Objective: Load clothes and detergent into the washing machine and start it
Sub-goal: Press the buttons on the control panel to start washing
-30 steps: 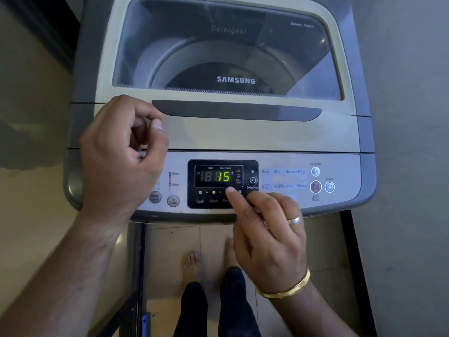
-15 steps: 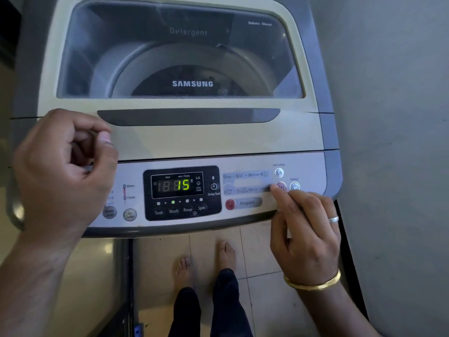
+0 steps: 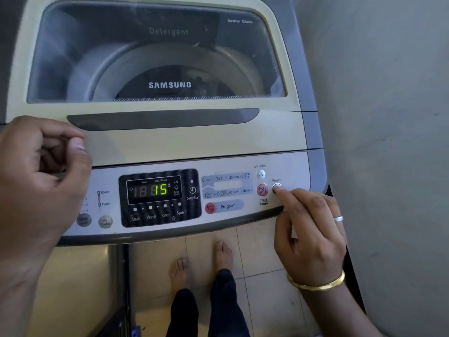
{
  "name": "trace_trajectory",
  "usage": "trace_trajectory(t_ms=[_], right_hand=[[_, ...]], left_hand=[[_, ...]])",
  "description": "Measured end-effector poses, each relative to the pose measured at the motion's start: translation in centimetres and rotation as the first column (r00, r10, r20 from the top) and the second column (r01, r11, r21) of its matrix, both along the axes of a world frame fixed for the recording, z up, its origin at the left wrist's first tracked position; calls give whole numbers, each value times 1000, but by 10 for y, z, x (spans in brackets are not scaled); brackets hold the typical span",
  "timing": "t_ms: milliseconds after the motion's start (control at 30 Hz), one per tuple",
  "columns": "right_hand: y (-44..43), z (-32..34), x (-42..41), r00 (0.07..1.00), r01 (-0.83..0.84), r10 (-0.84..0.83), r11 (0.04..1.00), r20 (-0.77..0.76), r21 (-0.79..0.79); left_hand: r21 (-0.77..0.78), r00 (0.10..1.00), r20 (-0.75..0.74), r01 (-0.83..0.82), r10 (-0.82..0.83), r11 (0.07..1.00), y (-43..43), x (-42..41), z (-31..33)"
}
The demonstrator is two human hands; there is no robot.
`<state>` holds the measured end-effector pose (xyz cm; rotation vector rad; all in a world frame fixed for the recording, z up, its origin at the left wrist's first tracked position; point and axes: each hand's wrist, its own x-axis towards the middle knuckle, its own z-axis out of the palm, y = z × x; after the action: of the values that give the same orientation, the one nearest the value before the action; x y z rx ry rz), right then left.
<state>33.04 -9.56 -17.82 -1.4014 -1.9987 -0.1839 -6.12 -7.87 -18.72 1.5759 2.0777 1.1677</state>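
While the left hand (image 3: 41,176) kept its place over the left end of the control panel (image 3: 289,166), fingers curled in, thumb laid against the index finger and nothing in its grip, the right hand (image 3: 313,237) had travelled rightward along the panel. One second earlier its index fingertip sat at the lower edge of the dark display block, near the Rinse and Spin labels. Half a second earlier it was at the red Start/Pause button (image 3: 262,190). Now the fingertip (image 3: 282,192) lay on the round Power button (image 3: 275,185), just right of Start/Pause at the panel's right end. Index finger was extended, the other fingers folded under, nothing held. Ring (image 3: 338,218) on one finger, gold bangle (image 3: 315,283) at the wrist. Washing machine (image 3: 312,127) stood directly ahead, right flank close to a grey wall (image 3: 388,117). Lid (image 3: 184,144) was down, its glass window (image 3: 155,57) showing the drum rim and something dark lower in the tub; could not tell what. Display (image 3: 150,190) read a green 15, same as in both earlier views, with the small green light above Wash lit. Bare feet (image 3: 201,261) stood on the tiled floor (image 3: 257,251) below the panel's front edge. Machine sat further left in view than a second ago, and more wall showed.
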Motion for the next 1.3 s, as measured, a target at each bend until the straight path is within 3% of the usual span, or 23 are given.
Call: trace_trajectory(t_ms=[1300], right_hand=[[-1, -10, -5, 999, 37, -35, 998, -39, 54]], left_hand=[[-51, 1000, 4, 2, -2, 999, -2, 0, -4]])
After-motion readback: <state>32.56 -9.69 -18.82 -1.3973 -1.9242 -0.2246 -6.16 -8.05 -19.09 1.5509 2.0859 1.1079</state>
